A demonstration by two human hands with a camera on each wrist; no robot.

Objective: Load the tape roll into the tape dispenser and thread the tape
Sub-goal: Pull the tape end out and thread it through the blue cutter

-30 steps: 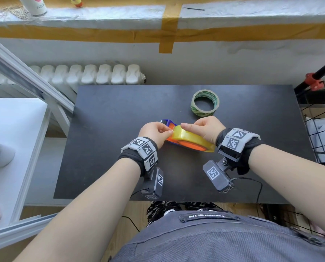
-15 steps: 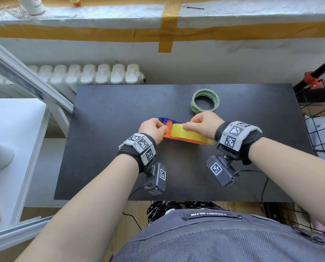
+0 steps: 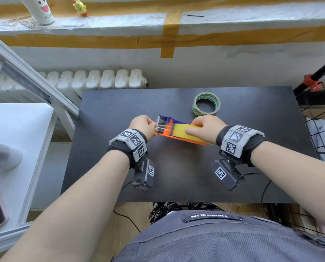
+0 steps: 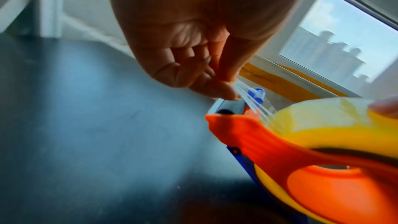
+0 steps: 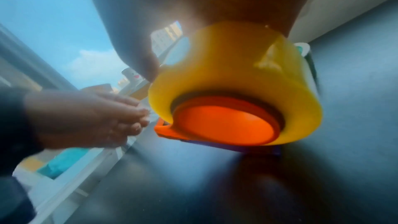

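Tape end pinched at dispenser nose, roll seated on hub.
Left hand (image 3: pixel 143 124) fingers (image 4: pixel 224 91) curled, pinching the clear tape end (image 3: pixel 161 127) just over the blue nose of the dispenser (image 3: pixel 178 138). Right hand (image 3: pixel 205 127) curled over the yellow roll (image 5: pixel 237 77), thumb on its face, holding roll and dispenser above the worktop (image 3: pixel 176 176). Roll sits on the orange hub (image 5: pixel 226 123). Spare green roll (image 3: pixel 206 103) lies flat just behind the right hand.

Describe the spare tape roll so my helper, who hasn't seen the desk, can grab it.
On the black desk, look toward the far edge, just beyond the right hand. The spare tape roll lies flat there: green-printed, alone, untouched, unlike the yellow roll in the orange dispenser.
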